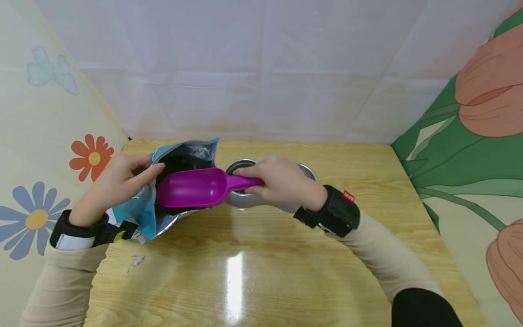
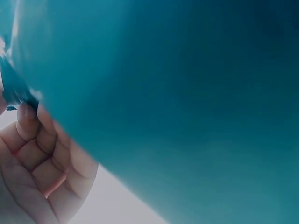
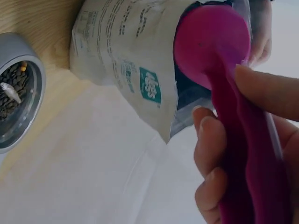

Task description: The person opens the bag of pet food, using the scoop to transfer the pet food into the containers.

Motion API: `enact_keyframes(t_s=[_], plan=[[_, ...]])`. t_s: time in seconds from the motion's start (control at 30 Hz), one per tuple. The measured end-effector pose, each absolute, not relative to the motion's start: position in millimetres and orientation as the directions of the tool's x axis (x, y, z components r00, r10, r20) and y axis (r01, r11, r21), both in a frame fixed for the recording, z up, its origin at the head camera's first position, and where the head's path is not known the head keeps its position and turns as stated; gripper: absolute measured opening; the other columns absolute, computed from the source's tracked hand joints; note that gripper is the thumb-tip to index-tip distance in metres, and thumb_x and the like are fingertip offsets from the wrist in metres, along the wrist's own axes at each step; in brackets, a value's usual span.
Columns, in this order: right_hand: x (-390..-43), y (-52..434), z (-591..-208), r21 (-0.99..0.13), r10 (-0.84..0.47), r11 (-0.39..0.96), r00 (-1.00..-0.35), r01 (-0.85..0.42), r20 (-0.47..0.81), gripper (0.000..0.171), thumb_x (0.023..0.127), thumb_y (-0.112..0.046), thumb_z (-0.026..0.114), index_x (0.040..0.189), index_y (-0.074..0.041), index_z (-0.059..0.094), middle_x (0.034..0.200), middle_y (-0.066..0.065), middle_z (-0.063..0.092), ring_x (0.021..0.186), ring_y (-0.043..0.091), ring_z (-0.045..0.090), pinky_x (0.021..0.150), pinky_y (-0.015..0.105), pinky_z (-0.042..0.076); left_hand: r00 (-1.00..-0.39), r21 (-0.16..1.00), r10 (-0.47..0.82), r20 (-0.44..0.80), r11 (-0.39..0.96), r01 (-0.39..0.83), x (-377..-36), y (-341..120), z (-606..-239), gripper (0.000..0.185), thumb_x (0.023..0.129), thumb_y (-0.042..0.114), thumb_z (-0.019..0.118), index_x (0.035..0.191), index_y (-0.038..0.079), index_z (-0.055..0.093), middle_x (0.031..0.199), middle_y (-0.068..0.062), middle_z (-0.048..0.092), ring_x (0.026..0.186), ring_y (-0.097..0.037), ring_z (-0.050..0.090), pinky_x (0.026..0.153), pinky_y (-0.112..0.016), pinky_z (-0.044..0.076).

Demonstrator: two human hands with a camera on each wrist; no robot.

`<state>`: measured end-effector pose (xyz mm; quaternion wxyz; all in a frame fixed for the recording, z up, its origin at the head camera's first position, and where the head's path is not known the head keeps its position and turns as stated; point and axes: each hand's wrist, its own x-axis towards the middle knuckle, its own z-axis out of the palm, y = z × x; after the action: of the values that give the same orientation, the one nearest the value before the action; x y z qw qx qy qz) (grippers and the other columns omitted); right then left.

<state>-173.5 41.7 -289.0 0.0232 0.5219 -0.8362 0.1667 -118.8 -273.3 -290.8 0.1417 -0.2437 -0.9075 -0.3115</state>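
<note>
My left hand (image 1: pixel 119 181) pinches the rim of a blue pet-food bag (image 1: pixel 140 206), thumb inside its silver-lined mouth. In the left wrist view, curled fingers (image 2: pixel 51 154) sit beside the bag's blue side. My right hand (image 1: pixel 283 179) grips the handle of a purple scoop (image 1: pixel 194 188), whose broad end lies in the bag's mouth. No food shows in the scoop in the head view. Dark kibble (image 3: pixel 13 86) with a few paler pieces fills part of a metal bowl in the right wrist view. Below my right hand is the grey double bowl stand (image 1: pixel 245 200), partly hidden.
Everything rests on a glossy wood-grain table (image 1: pixel 310 272). A white sheet (image 1: pixel 261 72) hangs behind it. Flower-patterned panels (image 1: pixel 94 156) stand at both sides. A small worn patch (image 1: pixel 138 260) marks the tabletop near my left sleeve.
</note>
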Motion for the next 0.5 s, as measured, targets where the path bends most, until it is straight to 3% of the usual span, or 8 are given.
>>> enact_keyframes(t_s=[0.37,0.5], plan=[[-172.8,14.0,-295.4,-0.061,-0.867,0.479,-0.483,-0.876,0.124,0.026,0.083,-0.023,0.065,0.109,-0.022,0.065,0.064,-0.005,0.055,0.052,0.010,0.048,0.043,0.027,0.038,-0.846,0.496,0.350,0.403,0.692,0.524,-118.6,-272.8,-288.4,0.027,0.089,0.012,0.058,0.063,0.012,0.052,0.050,0.010,0.037,0.042,-0.007,0.034,0.044,-0.023,0.028],[-171.7,7.5,-296.7,0.003,-0.864,0.495,-0.492,-0.869,0.110,0.018,0.085,-0.026,0.062,0.102,-0.022,0.064,0.061,-0.003,0.054,0.051,0.012,0.049,0.040,0.029,0.037,-0.846,0.499,0.351,0.400,0.692,0.523,-118.6,-272.8,-287.8,0.027,0.089,0.012,0.058,0.063,0.011,0.052,0.050,0.010,0.037,0.042,-0.007,0.035,0.044,-0.023,0.029]])
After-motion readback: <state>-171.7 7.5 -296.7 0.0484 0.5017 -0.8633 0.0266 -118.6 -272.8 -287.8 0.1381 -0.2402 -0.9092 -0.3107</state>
